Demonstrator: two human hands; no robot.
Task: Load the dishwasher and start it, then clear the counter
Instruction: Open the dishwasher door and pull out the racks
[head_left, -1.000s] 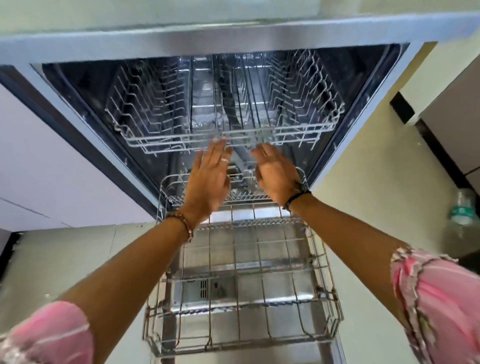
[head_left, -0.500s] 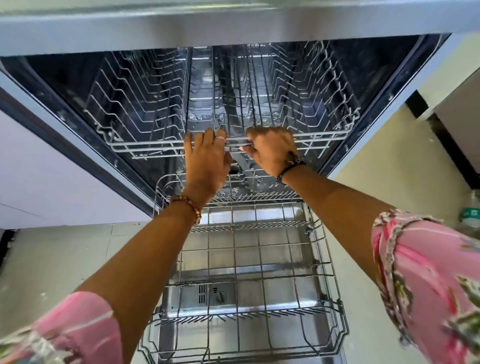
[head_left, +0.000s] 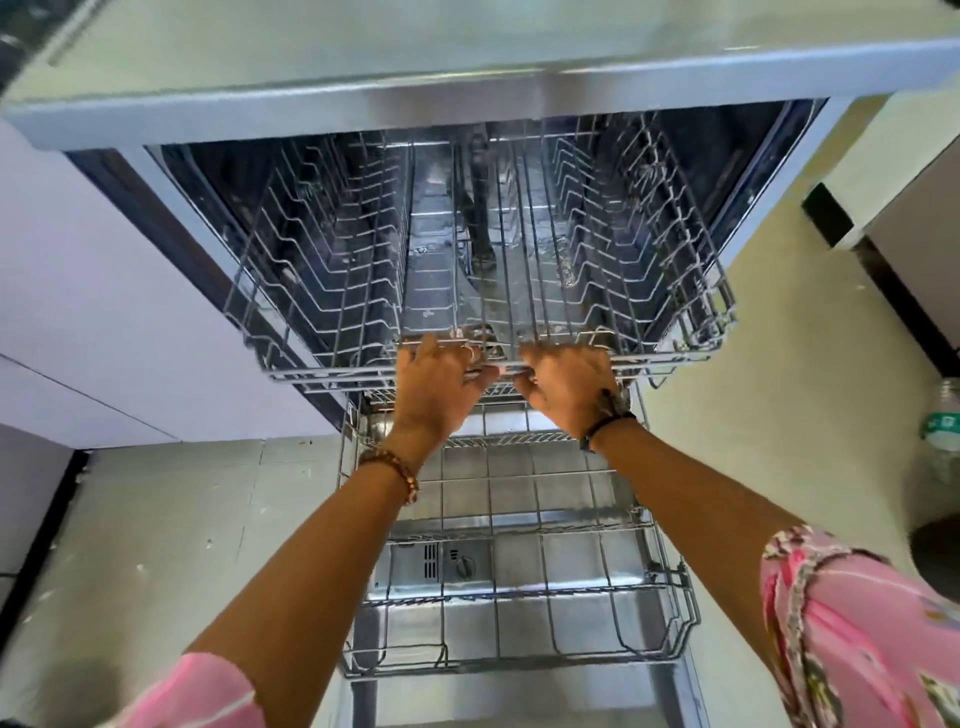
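Observation:
The dishwasher (head_left: 171, 208) stands open under the counter edge (head_left: 467, 78). Its upper wire rack (head_left: 322, 270) holds no dishes and sticks partly out of the tub. My left hand (head_left: 436, 384) and my right hand (head_left: 569, 384) grip the front rail of that rack side by side, fingers curled over the wire. Below them the lower wire rack (head_left: 519, 571), bare of dishes too, is pulled out over the lowered door (head_left: 410, 566).
A pale cabinet front (head_left: 104, 312) flanks the dishwasher on the left. A clear plastic bottle with a green label (head_left: 943, 431) stands on the tiled floor (head_left: 156, 545) at the right, above a dark round object (head_left: 935, 551).
Both hands rose from above the lower rack to the upper rack's front rail and closed on it. The upper rack has since slid out toward me.

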